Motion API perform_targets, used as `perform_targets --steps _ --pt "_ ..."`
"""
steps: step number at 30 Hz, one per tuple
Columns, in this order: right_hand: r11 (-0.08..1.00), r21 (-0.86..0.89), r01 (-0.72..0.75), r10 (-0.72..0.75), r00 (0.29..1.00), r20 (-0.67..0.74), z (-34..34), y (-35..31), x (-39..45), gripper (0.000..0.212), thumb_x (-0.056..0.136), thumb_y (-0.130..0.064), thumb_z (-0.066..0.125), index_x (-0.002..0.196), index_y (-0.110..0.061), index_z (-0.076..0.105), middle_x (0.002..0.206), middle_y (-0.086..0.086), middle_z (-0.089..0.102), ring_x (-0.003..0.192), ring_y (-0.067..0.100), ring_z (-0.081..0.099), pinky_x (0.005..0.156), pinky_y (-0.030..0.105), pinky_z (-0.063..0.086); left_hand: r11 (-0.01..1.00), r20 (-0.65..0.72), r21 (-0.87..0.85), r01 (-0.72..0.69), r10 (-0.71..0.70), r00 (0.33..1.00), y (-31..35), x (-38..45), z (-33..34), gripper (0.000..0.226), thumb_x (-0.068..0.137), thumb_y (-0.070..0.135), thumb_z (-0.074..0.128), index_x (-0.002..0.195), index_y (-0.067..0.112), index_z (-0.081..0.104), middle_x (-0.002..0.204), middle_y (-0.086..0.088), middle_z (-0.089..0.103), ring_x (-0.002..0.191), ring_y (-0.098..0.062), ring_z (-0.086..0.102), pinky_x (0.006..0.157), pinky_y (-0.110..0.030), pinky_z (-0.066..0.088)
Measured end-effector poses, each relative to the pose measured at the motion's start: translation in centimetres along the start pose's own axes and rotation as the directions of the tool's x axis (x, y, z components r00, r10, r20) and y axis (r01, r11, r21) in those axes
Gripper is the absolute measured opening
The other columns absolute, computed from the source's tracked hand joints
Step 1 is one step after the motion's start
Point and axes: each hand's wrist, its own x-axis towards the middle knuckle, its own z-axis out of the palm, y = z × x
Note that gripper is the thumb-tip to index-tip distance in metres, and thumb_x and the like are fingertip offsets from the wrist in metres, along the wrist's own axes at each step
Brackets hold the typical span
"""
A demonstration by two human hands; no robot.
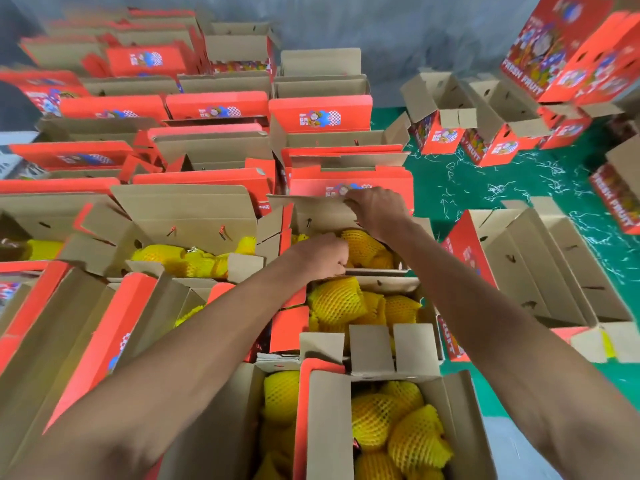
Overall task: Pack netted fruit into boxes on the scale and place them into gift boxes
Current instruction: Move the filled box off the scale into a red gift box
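Several red gift boxes stand open on the floor, many holding fruit in yellow foam netting. Both my arms reach out to one gift box (313,216) in the middle. My right hand (375,207) pinches the edge of its cardboard lid flap (304,200) at the far side. My left hand (323,254) is closed at the box's near edge, beside the netted fruit (363,245) inside; what it holds is hidden. Two nearer boxes (398,285) (446,403) also hold netted fruit (337,301) (398,424).
Rows of red gift boxes (218,105) fill the left and far side. Empty open boxes (540,258) stand on the right, with more (446,109) farther off on the green floor (485,188), which is strewn with white shreds. A stacked closed box (568,46) sits top right.
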Motion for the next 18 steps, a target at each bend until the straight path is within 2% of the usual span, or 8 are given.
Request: perform_targets --steps 2,4,7,10,14,18 --pt "0.999 0.019 -0.04 0.04 0.999 0.009 -0.5 -0.7 -0.5 0.033 0.108 -0.038 0.042 0.125 -0.023 0.065 0.116 0.017 0.069 0.105 0.041 0.065 0.077 0.039 0.045 1.0 0.016 -0.018 0.001 -0.001 1.0 0.2 -0.7 0.0 0.02 0.097 0.004 0.057 0.085 -0.009 0.068 0.088 -0.027 0.068 0.085 -0.042 0.066 0.076 -0.047 0.05" --pt "0.998 0.019 -0.054 0.054 0.999 0.009 -1.5 -1.3 -1.0 0.033 0.109 -0.037 0.042 0.127 -0.025 0.066 0.118 0.016 0.069 0.107 0.04 0.065 0.079 0.039 0.047 0.999 0.004 0.044 0.015 -0.016 1.0 0.7 -1.7 0.5 0.016 0.096 0.0 0.053 0.09 -0.006 0.067 0.094 -0.026 0.068 0.09 -0.042 0.065 0.073 -0.045 0.046" --pt "0.998 0.023 -0.05 0.051 0.998 -0.03 -3.6 -1.3 -1.5 0.03 0.109 -0.034 0.042 0.124 -0.027 0.067 0.116 0.013 0.071 0.105 0.039 0.066 0.081 0.039 0.049 0.988 -0.089 0.15 0.034 -0.021 0.996 1.1 -2.9 0.3 0.012 0.095 0.0 0.051 0.095 0.002 0.063 0.097 -0.02 0.066 0.092 -0.038 0.064 0.067 -0.04 0.039" --pt "0.999 -0.039 -0.019 0.014 0.993 -0.119 -6.8 -1.2 -1.3 0.033 0.108 -0.037 0.04 0.125 -0.026 0.066 0.117 0.012 0.069 0.107 0.038 0.064 0.082 0.04 0.049 0.983 -0.198 0.183 0.012 0.025 0.98 1.6 -3.9 -1.6 0.013 0.098 0.006 0.048 0.101 0.006 0.062 0.094 -0.015 0.064 0.094 -0.037 0.064 0.067 -0.039 0.04" --pt "0.993 -0.121 -0.003 -0.027 0.969 -0.247 -11.7 -1.8 -1.6 0.032 0.105 -0.034 0.042 0.119 -0.022 0.067 0.113 0.011 0.07 0.104 0.038 0.063 0.081 0.038 0.045 0.983 -0.308 0.182 -0.006 0.063 0.949 2.7 -6.1 -4.3 0.02 0.107 0.017 0.041 0.108 0.008 0.059 0.109 -0.016 0.066 0.104 -0.037 0.064 0.08 -0.045 0.047" --pt "0.988 -0.152 0.016 -0.066 0.943 -0.327 -15.6 -3.0 -2.5 0.029 0.104 -0.029 0.04 0.116 -0.021 0.065 0.113 0.008 0.069 0.104 0.035 0.063 0.087 0.041 0.044 0.992 -0.437 0.11 -0.069 0.111 0.893 3.5 -9.2 -6.1 0.022 0.108 0.016 0.04 0.111 0.007 0.06 0.113 -0.013 0.064 0.112 -0.031 0.06 0.094 -0.043 0.044"
